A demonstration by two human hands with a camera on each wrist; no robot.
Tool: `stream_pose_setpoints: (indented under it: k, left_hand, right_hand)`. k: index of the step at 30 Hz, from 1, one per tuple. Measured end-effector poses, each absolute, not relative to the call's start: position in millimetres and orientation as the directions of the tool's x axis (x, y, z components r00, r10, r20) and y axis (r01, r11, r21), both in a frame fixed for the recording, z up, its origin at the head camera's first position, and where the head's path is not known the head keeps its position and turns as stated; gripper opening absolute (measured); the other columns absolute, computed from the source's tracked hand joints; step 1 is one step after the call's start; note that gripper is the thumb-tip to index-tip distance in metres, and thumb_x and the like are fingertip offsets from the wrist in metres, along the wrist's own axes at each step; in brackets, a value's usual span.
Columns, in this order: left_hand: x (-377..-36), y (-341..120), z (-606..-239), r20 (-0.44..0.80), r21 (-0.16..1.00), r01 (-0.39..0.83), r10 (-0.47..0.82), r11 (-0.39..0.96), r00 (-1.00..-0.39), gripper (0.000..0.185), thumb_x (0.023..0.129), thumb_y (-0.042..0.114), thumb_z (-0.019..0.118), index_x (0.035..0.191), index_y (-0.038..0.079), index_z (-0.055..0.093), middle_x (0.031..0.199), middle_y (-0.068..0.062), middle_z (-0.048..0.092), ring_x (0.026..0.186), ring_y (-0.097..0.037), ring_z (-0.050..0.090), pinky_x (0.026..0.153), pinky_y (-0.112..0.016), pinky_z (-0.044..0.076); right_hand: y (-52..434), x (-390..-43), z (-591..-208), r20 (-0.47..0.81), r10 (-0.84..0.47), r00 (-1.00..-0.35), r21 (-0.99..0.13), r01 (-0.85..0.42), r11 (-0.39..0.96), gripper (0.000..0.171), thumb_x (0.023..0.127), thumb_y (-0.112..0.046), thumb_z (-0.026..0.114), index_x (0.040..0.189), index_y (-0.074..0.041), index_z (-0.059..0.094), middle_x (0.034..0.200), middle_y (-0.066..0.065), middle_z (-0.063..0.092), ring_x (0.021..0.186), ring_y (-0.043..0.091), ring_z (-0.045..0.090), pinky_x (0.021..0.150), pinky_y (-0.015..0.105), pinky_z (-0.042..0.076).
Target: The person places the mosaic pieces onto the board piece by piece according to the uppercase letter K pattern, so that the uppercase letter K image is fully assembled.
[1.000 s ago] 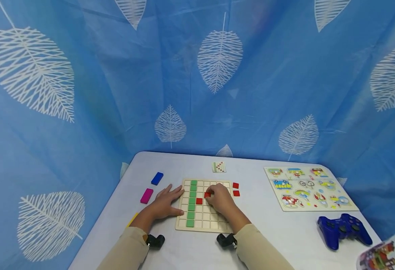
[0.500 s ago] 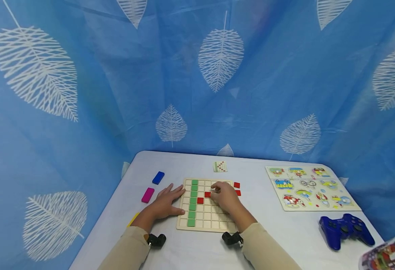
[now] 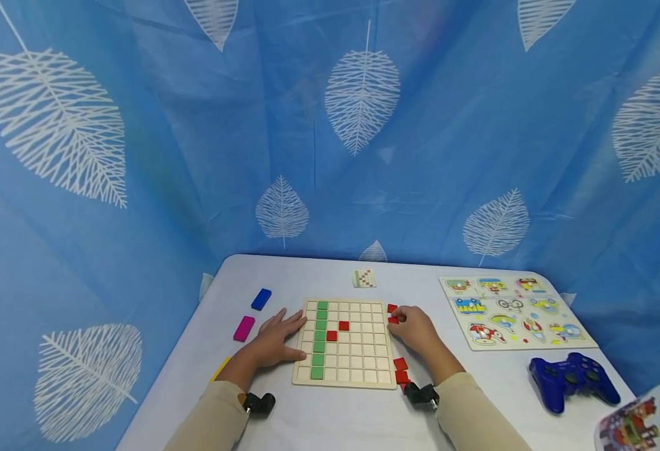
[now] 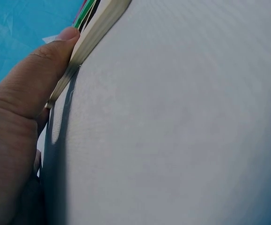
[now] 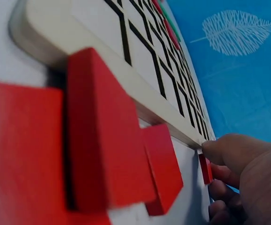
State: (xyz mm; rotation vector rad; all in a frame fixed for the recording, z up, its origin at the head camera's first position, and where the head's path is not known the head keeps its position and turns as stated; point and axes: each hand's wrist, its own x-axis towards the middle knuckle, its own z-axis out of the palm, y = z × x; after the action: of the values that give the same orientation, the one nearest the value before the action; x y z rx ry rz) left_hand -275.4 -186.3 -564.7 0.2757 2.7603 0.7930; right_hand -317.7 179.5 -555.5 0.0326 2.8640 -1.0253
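Note:
A wooden grid board (image 3: 358, 360) lies on the white table, with a column of green tiles (image 3: 318, 346) near its left side. Two red tiles sit on it diagonally, the lower red tile (image 3: 331, 336) beside the green column. My left hand (image 3: 276, 339) rests spread at the board's left edge; its thumb (image 4: 55, 54) touches the side in the left wrist view. Just off the board's right edge, my right hand (image 3: 417, 329) pinches a red tile (image 5: 205, 169) between thumb and fingers. Another red tile (image 3: 392, 308) lies right behind that one.
Several loose red tiles (image 3: 400, 364) lie by the board's near right corner. A small pattern card (image 3: 364, 279) lies behind the board. Blue (image 3: 261, 299) and pink blocks (image 3: 244, 328) are at left; a picture puzzle (image 3: 510, 344) and blue game controller (image 3: 572, 379) at right.
My right hand has let go of the upper red tile on the board and moved right to the loose red tiles beside it. The left hand has stayed in place.

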Motion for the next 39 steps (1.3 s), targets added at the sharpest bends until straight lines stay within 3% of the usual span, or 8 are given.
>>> stream_pose_setpoints:
  k: [3,7,17,25,32,39]
  left_hand:
    - [-274.8,-185.8,-565.1,-0.192,0.541,0.111,0.251,0.833,-0.949,0.095,0.079,0.058,0.085,0.161,0.038,0.041,0.173,0.013,0.026,0.164,-0.034,0.004,0.121,-0.076,0.02]
    - [-274.1,-185.8,-564.4,-0.189,0.536,0.113,0.25,0.836,-0.95,0.096,0.079,0.059,0.085,0.161,0.038,0.041,0.173,0.012,0.026,0.164,-0.035,0.005,0.121,-0.076,0.021]
    - [-273.4,-185.9,-564.4,-0.193,0.532,0.112,0.248,0.84,-0.949,0.096,0.078,0.061,0.084,0.161,0.038,0.041,0.173,0.012,0.027,0.164,-0.035,0.005,0.12,-0.077,0.022]
    - [-273.6,-186.2,-564.7,-0.184,0.546,0.121,0.26,0.829,-0.948,0.096,0.08,0.06,0.084,0.162,0.038,0.04,0.173,0.013,0.026,0.164,-0.034,0.004,0.122,-0.075,0.019]
    - [-274.8,-186.5,-566.4,-0.185,0.539,0.121,0.257,0.834,-0.948,0.096,0.079,0.06,0.085,0.161,0.039,0.04,0.173,0.013,0.026,0.164,-0.034,0.004,0.121,-0.075,0.02]
    - [-274.7,-187.5,-567.2,-0.177,0.539,0.129,0.262,0.832,-0.949,0.096,0.079,0.06,0.084,0.161,0.038,0.041,0.173,0.012,0.027,0.164,-0.035,0.004,0.121,-0.075,0.019]
  right_hand:
    - [180.8,-316.5,-553.4,-0.13,-0.018,-0.991,-0.64,0.07,0.765,0.03,0.09,-0.018,0.081,0.117,-0.007,0.073,0.119,0.014,0.066,0.109,0.029,0.061,0.103,0.052,0.054]
    - [183.3,-317.0,-554.3,-0.133,-0.042,-0.99,-0.639,0.054,0.767,0.028,0.091,-0.016,0.081,0.117,-0.01,0.075,0.117,0.012,0.065,0.109,0.029,0.06,0.104,0.052,0.053]
    - [162.5,-320.8,-553.4,0.018,0.012,-1.0,-0.706,-0.004,0.708,0.029,0.093,-0.018,0.078,0.12,-0.007,0.074,0.119,0.012,0.066,0.102,0.025,0.061,0.093,0.046,0.056]
    - [116.1,-324.7,-549.3,0.008,-0.138,-0.99,-0.715,-0.102,0.692,0.024,0.094,-0.019,0.08,0.116,-0.012,0.074,0.118,0.008,0.066,0.107,0.025,0.065,0.093,0.046,0.057]
    - [103.5,-326.4,-562.1,0.011,-0.119,-0.993,-0.681,-0.095,0.726,0.014,0.089,-0.02,0.084,0.101,-0.019,0.078,0.108,0.002,0.067,0.102,0.02,0.06,0.093,0.044,0.055]
    - [101.6,-327.4,-562.5,0.005,-0.1,-0.995,-0.668,-0.078,0.74,0.021,0.09,-0.023,0.083,0.111,-0.019,0.078,0.111,0.004,0.067,0.105,0.023,0.063,0.093,0.047,0.057]
